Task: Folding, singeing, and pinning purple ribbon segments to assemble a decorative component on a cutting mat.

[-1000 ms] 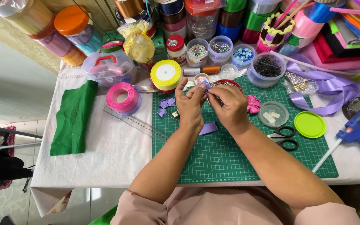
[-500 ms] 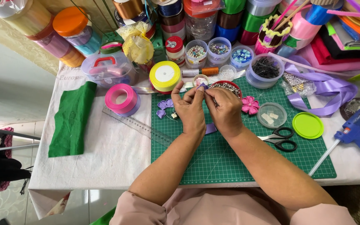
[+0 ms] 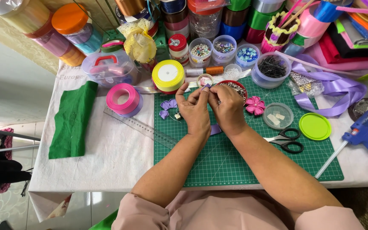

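Far to the left of the grip, flat on the white-clothed tabletop [image 3: 107,162]: a green felt strip [image 3: 71,119]. Nearer, still to its left: a pink ribbon roll [image 3: 123,99], a clear ruler [image 3: 139,126] lying slantwise, and a yellow ribbon roll [image 3: 168,75] up and to the left. Just below and left of the grip, on the green cutting mat [image 3: 235,166]: a few loose purple petals [image 3: 167,105].

Left hand [image 3: 194,111] and right hand [image 3: 228,110] raised together over the mat, fingertips meeting. Grip of each closed to a fine pinch on a small purple ribbon piece [image 3: 205,88], held between the two sets of fingertips above the mat. Looks like a folding or shaping step on that piece, though mostly hidden by the fingers. Calls for a steady pinch and small, exact finger work.

Right behind the grip: a red dish [image 3: 238,87], close enough to catch a knuckle. Just right of the grip: a finished pink flower [image 3: 255,105], then a clear round tub [image 3: 277,116], black scissors [image 3: 288,141], a green lid [image 3: 315,126], a trailing lilac ribbon [image 3: 333,91], and far right a blue glue gun [image 3: 365,134]
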